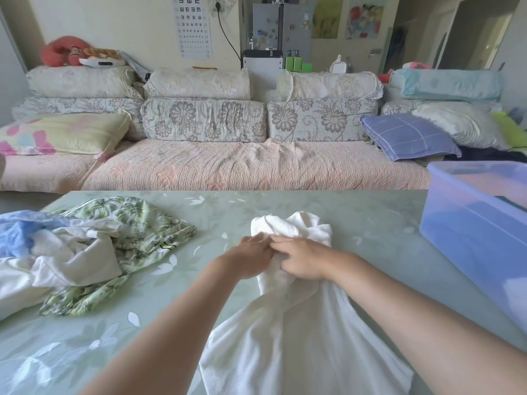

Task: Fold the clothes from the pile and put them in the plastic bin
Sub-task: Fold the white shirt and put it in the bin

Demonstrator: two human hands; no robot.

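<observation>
Behind the bench (356, 212) stands a long sofa (228, 166) with flowered cushions, and a blue checked pillow (407, 138) leans at its right end. On the wall above hangs an eye chart (195, 24). A pale green cloth with white leaves covers the bench.

On the left part of the bench lies the pile (85, 252) of unfolded clothes. A green leaf-print garment (148, 223) is spread under and around it, a light blue piece (17, 235) is at the far left edge, and crumpled white fabric (74, 260) is on top.

At the right edge of the bench stands the plastic bin (470, 223), translucent blue, without a lid. Something dark shows inside near its far wall, and blue and pale shapes show through the front wall. What these things are, I cannot tell.

In the middle, between the pile and the bin and apart from both, lies the white garment (285, 337). Its lower part hangs over the near edge of the bench toward the person, and its upper part is bunched on the bench just beyond the hands.

The right hand (303, 259) has its fingers curled into the gathered fabric and grips it. The left hand (248, 259) is just beside it, and the two hands touch at the fingertips. Its fingers reach forward onto the fabric, but whether they pinch it or only rest on it is not clear.
</observation>
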